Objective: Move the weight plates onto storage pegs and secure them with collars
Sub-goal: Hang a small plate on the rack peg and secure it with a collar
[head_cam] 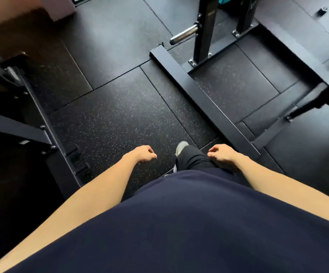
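A bare chrome storage peg (184,34) sticks out to the left from a black rack upright (206,30) at the top centre. No weight plate or collar shows in this view. My left hand (143,154) hangs in front of my body over the floor, fingers loosely curled, holding nothing. My right hand (221,154) hangs the same way beside my right leg, also holding nothing. Both hands are far below and in front of the peg.
The rack's black base beam (203,101) runs diagonally across the speckled rubber floor (116,115). Another dark machine frame (39,123) stands along the left. My shoe (180,147) steps forward between my hands. A wooden surface (12,12) fills the top left corner.
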A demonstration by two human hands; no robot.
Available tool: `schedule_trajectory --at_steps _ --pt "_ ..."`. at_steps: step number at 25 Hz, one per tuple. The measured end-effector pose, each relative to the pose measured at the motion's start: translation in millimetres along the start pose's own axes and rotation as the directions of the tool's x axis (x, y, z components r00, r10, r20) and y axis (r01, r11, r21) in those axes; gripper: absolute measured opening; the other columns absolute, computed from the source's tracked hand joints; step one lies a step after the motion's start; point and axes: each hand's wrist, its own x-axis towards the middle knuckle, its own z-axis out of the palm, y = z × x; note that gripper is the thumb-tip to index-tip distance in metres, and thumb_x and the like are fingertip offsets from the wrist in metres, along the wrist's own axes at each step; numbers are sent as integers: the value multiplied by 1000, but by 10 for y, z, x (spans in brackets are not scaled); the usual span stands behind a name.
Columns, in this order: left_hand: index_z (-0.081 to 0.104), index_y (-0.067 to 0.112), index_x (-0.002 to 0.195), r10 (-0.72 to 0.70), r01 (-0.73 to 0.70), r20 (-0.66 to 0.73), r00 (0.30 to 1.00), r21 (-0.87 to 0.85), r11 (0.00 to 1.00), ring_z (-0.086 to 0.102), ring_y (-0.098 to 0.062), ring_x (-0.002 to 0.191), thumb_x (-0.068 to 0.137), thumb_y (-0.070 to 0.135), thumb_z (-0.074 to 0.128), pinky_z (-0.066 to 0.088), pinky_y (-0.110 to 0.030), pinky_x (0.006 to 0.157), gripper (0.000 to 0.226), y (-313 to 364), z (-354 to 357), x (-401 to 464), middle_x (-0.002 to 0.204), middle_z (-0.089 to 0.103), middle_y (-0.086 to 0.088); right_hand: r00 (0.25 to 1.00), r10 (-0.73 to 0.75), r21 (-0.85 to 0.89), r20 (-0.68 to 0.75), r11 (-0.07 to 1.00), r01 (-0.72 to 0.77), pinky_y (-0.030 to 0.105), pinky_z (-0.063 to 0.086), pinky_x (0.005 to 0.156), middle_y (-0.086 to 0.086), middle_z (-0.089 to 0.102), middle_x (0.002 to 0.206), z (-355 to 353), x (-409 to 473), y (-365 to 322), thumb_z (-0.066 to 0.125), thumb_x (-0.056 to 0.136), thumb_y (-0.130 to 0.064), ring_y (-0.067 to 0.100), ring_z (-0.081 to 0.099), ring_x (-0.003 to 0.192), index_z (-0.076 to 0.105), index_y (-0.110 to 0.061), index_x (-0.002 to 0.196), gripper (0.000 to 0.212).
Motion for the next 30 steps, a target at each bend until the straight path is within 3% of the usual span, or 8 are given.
schedule_trajectory --at_steps 5,7,10,14,19,26,30 --pt "60 15 113 -80 75 -33 996 -117 990 50 -13 64 93 31 56 42 -28 66 26 64 -509 359 83 62 -2 995 -57 -111 83 992 66 26 41 93 10 63 127 -547 855 -574 61 92 -27 20 59 102 62 -8 121 35" --pt "61 15 112 -113 104 -61 992 -136 985 49 -11 62 94 29 54 41 -27 65 23 158 -860 557 76 59 1 991 -80 -134 106 987 94 26 40 94 9 62 128 -843 1220 -810 61 92 -28 23 58 113 62 -9 122 35" --pt "62 15 112 -152 132 -107 983 -171 976 52 -12 66 94 29 54 42 -27 65 24 372 -1475 849 83 62 1 987 -111 -180 120 975 132 27 41 96 8 62 128 -1445 1705 -1176 60 92 -29 23 57 117 63 -10 121 34" --pt "65 24 101 -164 107 -236 958 -239 965 59 -17 96 88 31 57 46 -27 85 17 684 -2164 1157 108 67 1 975 -176 -291 137 934 209 29 40 100 9 60 131 -2164 2344 -1677 60 92 -29 24 55 121 63 -9 121 35" --pt "65 19 116 -190 105 -276 942 -297 949 55 -20 117 91 29 56 39 -28 98 28 904 -2800 1400 125 63 -1 951 -248 -309 182 904 295 30 41 102 10 61 130 -2643 2893 -2450 60 93 -29 25 55 121 63 -8 121 36" --pt "66 24 111 -202 163 -107 974 -294 942 57 -17 108 92 35 56 44 -28 95 25 636 -3817 2084 125 63 0 944 -218 -365 247 882 299 28 41 98 8 60 131 -2994 3739 -3492 59 93 -30 23 55 120 60 -8 124 38" --pt "66 25 109 -195 152 -106 975 -320 935 57 -18 109 91 34 56 45 -30 95 23 511 -4721 2482 125 63 0 948 -196 -406 252 867 288 27 40 97 7 59 133 -3309 4276 -4206 59 93 -32 23 55 121 59 -8 125 41"
